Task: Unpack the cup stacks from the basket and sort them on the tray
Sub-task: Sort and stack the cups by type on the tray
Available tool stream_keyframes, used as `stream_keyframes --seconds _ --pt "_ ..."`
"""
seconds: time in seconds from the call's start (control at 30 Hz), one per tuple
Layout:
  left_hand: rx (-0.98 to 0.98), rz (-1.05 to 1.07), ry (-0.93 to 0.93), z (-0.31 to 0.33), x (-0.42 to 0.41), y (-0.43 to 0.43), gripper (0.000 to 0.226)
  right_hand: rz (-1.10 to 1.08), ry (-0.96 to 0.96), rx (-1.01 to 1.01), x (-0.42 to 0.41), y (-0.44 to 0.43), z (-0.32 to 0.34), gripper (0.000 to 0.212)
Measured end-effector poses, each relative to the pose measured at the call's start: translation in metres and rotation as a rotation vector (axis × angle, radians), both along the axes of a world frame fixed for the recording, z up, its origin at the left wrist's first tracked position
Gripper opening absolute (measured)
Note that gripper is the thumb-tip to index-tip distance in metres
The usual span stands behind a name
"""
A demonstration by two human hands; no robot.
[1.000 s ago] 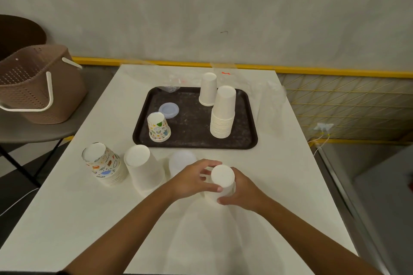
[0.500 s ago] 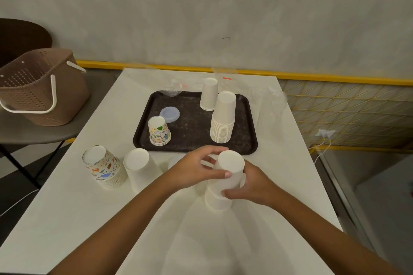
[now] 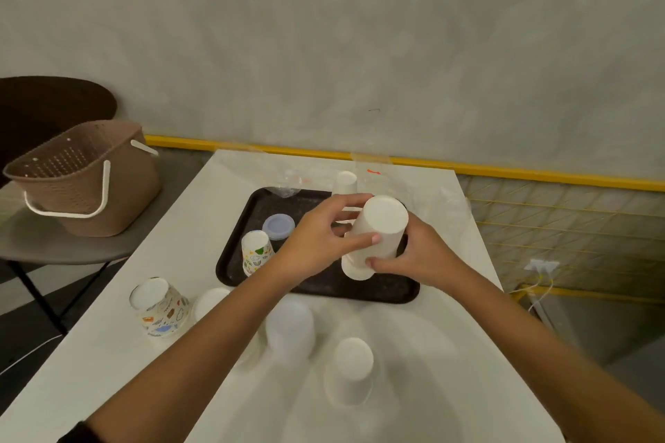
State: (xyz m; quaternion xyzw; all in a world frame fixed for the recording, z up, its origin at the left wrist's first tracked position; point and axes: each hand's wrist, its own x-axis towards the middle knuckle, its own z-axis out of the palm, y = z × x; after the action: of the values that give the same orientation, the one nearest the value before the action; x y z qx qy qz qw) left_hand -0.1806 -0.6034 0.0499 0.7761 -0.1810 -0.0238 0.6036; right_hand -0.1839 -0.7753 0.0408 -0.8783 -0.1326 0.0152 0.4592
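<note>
Basket (image 3: pixel 82 183) on chair, far left. Patterned cup (image 3: pixel 256 252) stands on tray (image 3: pixel 226 262). Left hand (image 3: pixel 316 244) curls round white cup stack (image 3: pixel 378 234), held tilted above the tray; right hand (image 3: pixel 421 255) pinches its lower end. Risk: lower cups could slide out of the nest, or the stack could clip the patterned cup on the way down.

both hands: left hand (image 3: pixel 316 244) and right hand (image 3: pixel 419 255) grip inverted white paper cup stack (image 3: pixel 374 237) | position: above dark brown plastic tray (image 3: pixel 237 255)

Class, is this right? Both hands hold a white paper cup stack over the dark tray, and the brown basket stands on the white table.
No: the head view shows the brown perforated plastic basket on a grey seat left of the white table; the rest holds.
</note>
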Motion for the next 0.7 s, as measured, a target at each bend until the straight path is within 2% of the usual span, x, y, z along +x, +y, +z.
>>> stream_keyframes --seconds 0.13,0.23,0.4,0.7 --pt "-0.061 0.079 0.014 0.005 0.029 -0.008 0.05 -0.044 -0.066 0.008 0.041 0.0 0.003 0.076" --pt "-0.015 0.124 0.021 0.002 0.05 -0.013 0.051 -0.094 -0.07 -0.039 0.068 0.002 -0.005 0.078" --pt "0.123 0.179 0.085 -0.014 0.076 -0.021 0.054 -0.125 -0.023 -0.089 0.094 0.004 -0.027 0.082" --pt "0.174 0.146 0.279 -0.05 0.088 -0.021 0.049 -0.099 0.149 -0.052 0.101 0.004 -0.069 0.077"
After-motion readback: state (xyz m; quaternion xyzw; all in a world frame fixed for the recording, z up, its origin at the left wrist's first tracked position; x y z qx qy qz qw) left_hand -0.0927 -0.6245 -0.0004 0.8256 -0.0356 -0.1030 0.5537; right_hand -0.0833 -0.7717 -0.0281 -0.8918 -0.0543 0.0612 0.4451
